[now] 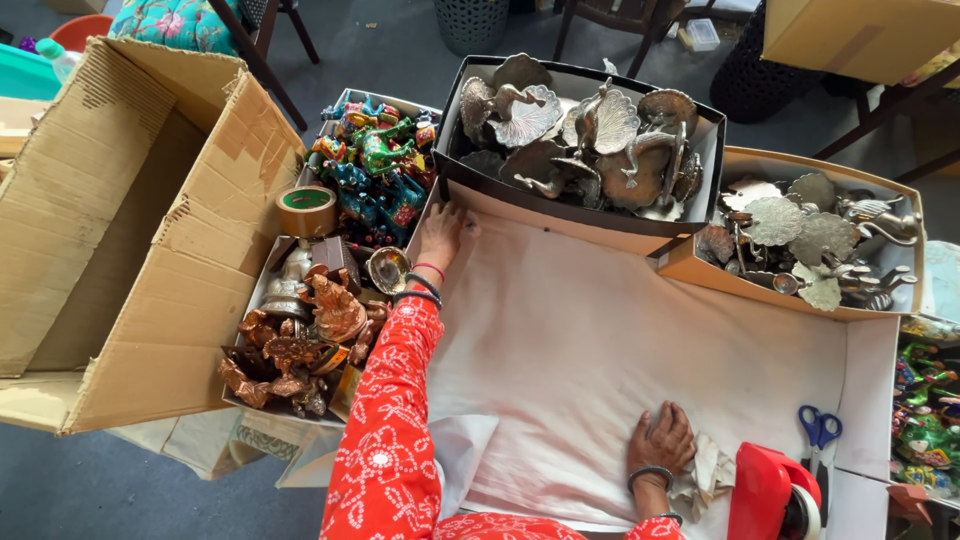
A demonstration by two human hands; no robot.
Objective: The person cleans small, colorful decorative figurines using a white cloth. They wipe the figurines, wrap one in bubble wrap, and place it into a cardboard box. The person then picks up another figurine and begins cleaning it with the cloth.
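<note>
A large shallow box lined with white paper (620, 340) lies in front of me. My left hand (441, 232), in a red patterned sleeve with bangles at the wrist, presses flat on the paper at the box's far left corner. Near the front edge my right hand (660, 440) lies flat on the paper, its fingers spread, beside a crumpled scrap of paper (705, 470). Neither hand holds anything.
A black box of silver metal bird figures (580, 130) and a tan box of similar figures (800, 240) stand behind. Left are painted figurines (375, 165), copper figurines (300, 340), a tape roll (306, 210) and an open cardboard carton (120, 230). Red tape dispenser (765, 495) and blue scissors (820, 435) at right.
</note>
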